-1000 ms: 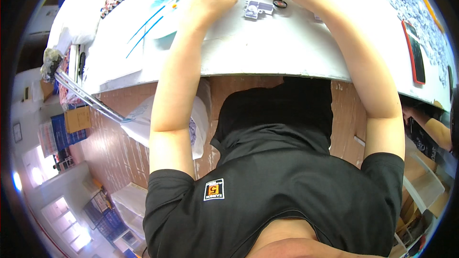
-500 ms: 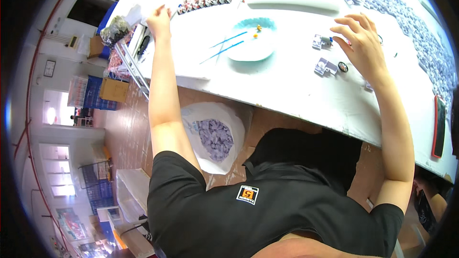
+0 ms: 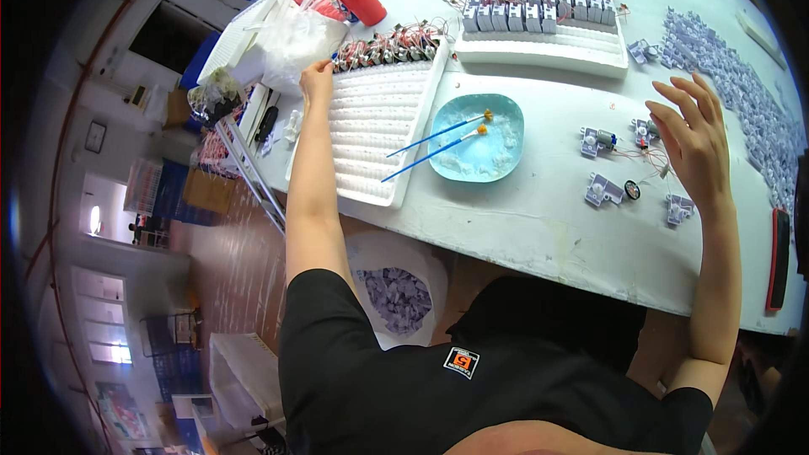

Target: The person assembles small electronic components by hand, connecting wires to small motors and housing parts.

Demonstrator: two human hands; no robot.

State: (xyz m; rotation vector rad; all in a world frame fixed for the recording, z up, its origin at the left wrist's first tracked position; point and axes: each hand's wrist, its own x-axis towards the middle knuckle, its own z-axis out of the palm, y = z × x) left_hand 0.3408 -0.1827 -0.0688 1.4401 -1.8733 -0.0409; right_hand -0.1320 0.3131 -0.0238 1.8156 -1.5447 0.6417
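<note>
L hand [image 3: 317, 82] had fingertips close together at the left end of the wired motors [image 3: 392, 52], which lay in a ribbed white tray [image 3: 371, 135], prob. so grooves kept them from rolling; whether it pinched one, I could not tell. R hand [image 3: 699, 141] was spread, apparently empty, near grey housings [image 3: 600, 190].

White table [image 3: 522, 227] — foam trays [image 3: 371, 135], turquoise bowl [image 3: 459, 106] (rounded square), grey plastic parts [image 3: 733, 88].
</note>
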